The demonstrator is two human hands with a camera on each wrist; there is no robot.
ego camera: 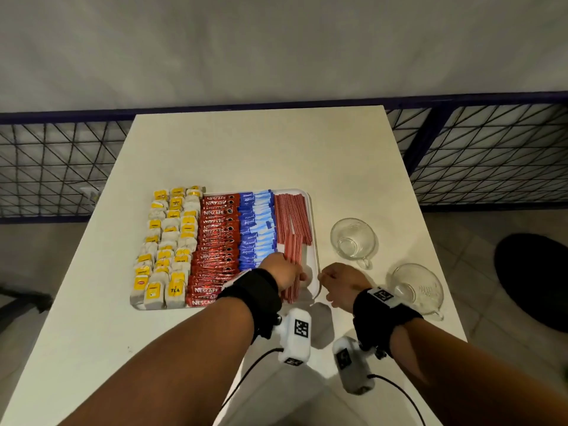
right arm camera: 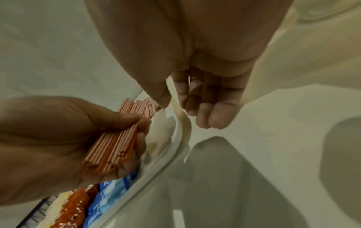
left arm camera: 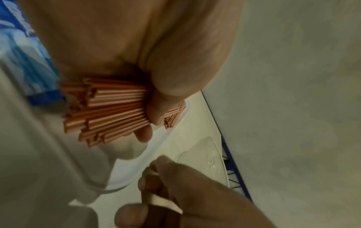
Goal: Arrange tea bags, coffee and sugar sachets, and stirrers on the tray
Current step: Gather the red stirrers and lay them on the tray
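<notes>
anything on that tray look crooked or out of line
Mostly tidy: tea bags, coffee sachets and blue sachets sit in neat columns. The odd spot is the stirrers: the far batch lies flat, but the near bundle is uneven, gripped in the left hand at the tray corner.

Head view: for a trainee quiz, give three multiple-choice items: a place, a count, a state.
1. Where on the white plastic tray do the red-and-white striped stirrers lie? A left end B middle C right end
2. How many clear glass cups stand on the white table? A one B two C three
3. The left hand is: A flat on the table B gripping a bundle of stirrers C holding a cup

C, they lie right of the blue sachets; B, both stand right of the tray; B, its fingers curl round the bundle.
</notes>
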